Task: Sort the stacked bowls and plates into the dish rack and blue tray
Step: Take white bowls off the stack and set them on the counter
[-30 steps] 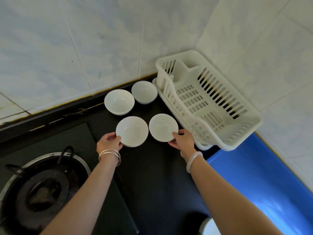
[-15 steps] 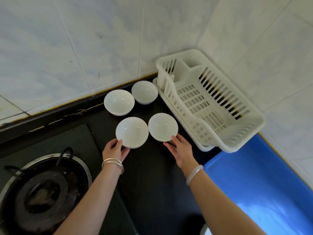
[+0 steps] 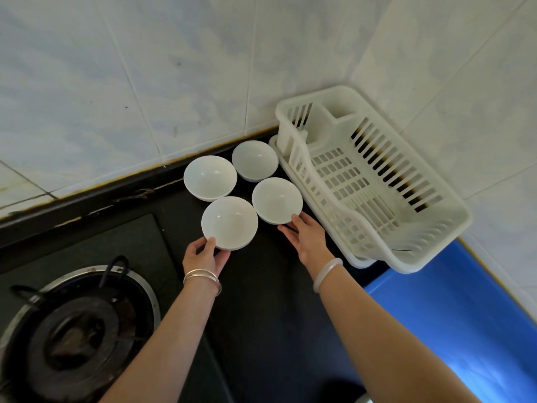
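Several white bowls stand close together on the black counter. Two are at the back, the far-left bowl (image 3: pixel 209 177) and the far-right bowl (image 3: pixel 254 160). My left hand (image 3: pixel 204 255) grips the near-left bowl (image 3: pixel 229 223) at its front rim, thumb on top. My right hand (image 3: pixel 308 238) lies flat with its fingers apart, fingertips touching the front edge of the near-right bowl (image 3: pixel 277 200). The white dish rack (image 3: pixel 406 258) stands empty to the right of the bowls. The blue tray (image 3: pixel 453 321) lies at the lower right, also empty.
A gas burner (image 3: pixel 72 333) with a black pan support sits at the lower left. Tiled walls (image 3: pixel 174 68) close off the corner behind the bowls and the rack. A white rounded object (image 3: pixel 366 399) shows at the bottom edge.
My left hand has closed again on the near-left bowl's rim after loosening half a second ago. My right hand stays flat at the near-right bowl's edge. The bowls have hardly moved.
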A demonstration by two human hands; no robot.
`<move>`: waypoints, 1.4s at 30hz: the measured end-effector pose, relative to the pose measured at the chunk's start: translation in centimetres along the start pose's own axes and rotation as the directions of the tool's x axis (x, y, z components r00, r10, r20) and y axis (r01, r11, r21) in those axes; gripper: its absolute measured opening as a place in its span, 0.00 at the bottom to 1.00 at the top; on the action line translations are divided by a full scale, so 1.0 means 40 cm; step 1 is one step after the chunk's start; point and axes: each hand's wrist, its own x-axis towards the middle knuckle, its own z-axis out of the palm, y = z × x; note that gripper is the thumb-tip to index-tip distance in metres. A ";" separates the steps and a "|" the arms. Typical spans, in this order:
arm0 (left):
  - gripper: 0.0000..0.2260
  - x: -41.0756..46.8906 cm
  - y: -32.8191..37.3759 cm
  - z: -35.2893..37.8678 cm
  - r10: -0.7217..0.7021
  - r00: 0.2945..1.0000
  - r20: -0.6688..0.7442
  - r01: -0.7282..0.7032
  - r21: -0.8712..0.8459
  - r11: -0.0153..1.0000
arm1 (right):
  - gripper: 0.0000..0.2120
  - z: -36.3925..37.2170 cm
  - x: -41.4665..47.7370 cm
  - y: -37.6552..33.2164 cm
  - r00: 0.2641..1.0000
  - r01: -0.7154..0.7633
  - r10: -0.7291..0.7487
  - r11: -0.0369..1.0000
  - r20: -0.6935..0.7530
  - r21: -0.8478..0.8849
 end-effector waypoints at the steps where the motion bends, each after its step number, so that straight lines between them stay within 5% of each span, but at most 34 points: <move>1: 0.09 0.000 0.000 0.001 -0.003 1.000 -0.004 0.003 -0.004 1.000 | 0.19 0.003 0.001 -0.002 1.000 -0.002 0.002 1.000 0.002 -0.003; 12: 0.12 -0.005 -0.016 0.000 0.091 0.996 -0.026 -0.090 0.046 0.995 | 0.21 -0.002 -0.014 -0.005 1.000 -0.011 0.014 0.993 0.026 -0.119; 18: 0.19 -0.037 -0.037 -0.016 0.202 0.975 0.090 -0.215 0.172 0.961 | 0.23 -0.033 -0.054 -0.011 0.995 0.004 0.026 0.951 0.093 -0.308; 28: 0.17 -0.192 -0.151 -0.089 0.069 0.911 0.407 -0.279 0.484 0.830 | 0.14 -0.238 -0.261 -0.025 0.970 0.242 -0.156 0.683 0.185 -0.689; 32: 0.16 -0.276 -0.240 -0.124 0.000 0.825 0.566 -0.408 0.594 0.693 | 0.09 -0.412 -0.389 0.022 0.953 0.262 -0.276 0.558 0.122 -0.787; 37: 0.14 -0.359 -0.365 -0.172 -0.080 0.724 0.685 -0.611 0.691 0.385 | 0.09 -0.622 -0.530 0.110 0.899 0.115 -0.439 0.255 -0.009 -0.960; 42: 0.15 -0.423 -0.461 -0.206 -0.157 0.653 0.741 -0.734 0.670 0.110 | 0.11 -0.749 -0.614 0.194 0.881 -0.008 -0.465 0.176 -0.090 -0.984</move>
